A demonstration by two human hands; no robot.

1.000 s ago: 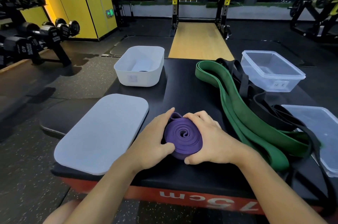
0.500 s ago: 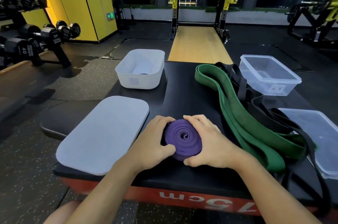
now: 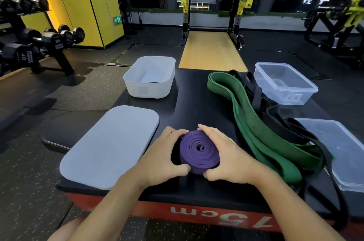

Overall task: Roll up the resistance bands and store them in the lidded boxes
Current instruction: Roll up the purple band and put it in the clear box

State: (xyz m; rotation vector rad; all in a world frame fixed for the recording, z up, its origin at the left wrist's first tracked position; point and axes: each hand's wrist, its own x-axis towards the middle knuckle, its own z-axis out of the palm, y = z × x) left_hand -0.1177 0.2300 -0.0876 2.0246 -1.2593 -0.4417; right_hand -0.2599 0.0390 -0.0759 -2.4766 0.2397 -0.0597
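1. Since a second ago, the loose tail of the purple band (image 3: pixel 199 151) that stood up on the far side has been wrapped flat onto the coil. I see both hands in nearly the same places.
2. Purple band: wound in a tight spiral, spiral face up, on the black padded platform (image 3: pixel 197 102) near its front edge, between my two hands.
3. Left hand (image 3: pixel 163 160): fingers curled over the coil's far left side, thumb pressed against its near side.
4. Right hand (image 3: pixel 230 160): fingers curved round the coil's far right side, thumb tucked at the near edge.
5. White box (image 3: pixel 149 91): open, at the far left of the platform. I cannot tell what the dark sliver at its bottom is.
6. Grey lid (image 3: pixel 110 146): flat on the platform, just beside the left hand.
7. Green band (image 3: pixel 262 134): unrolled, in long loops to the right of the coil.
8. Black bands (image 3: pixel 283 122): unrolled, tangled over and beside the green band.
9. Clear box (image 3: pixel 275 91): open, at the far right.
10. Clear lid (image 3: pixel 342 152): flat at the right edge, a black band crossing its near corner.
11. Dumbbell rack (image 3: pixel 49 41): on the floor, far left.
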